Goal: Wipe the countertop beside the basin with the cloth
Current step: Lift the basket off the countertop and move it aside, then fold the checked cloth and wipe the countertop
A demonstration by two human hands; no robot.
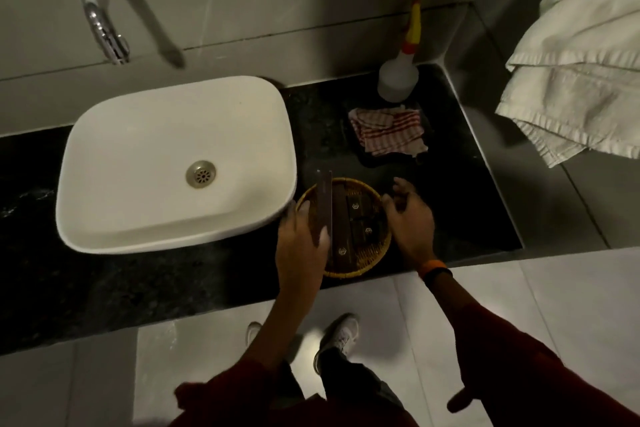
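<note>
A red-and-white striped cloth (389, 131) lies crumpled on a small dark tray (424, 121) on the black countertop (460, 191), right of the white basin (145, 135). Both my hands are nearer the front edge, away from the cloth. They sit on either side of a round woven basket (372, 251) of dark boxes. My left hand (304, 239) grips the basket's left rim, its thumb against a thin dark box (325, 198) standing on edge. My right hand (412, 218) curls its fingers over the right rim.
A white spray bottle (398, 78) with a yellow and red nozzle stands behind the tray, near the back wall. A chrome tap (104, 21) juts from the wall above the basin. A white towel (575, 55) hangs at the right. My feet are on the tiled floor below.
</note>
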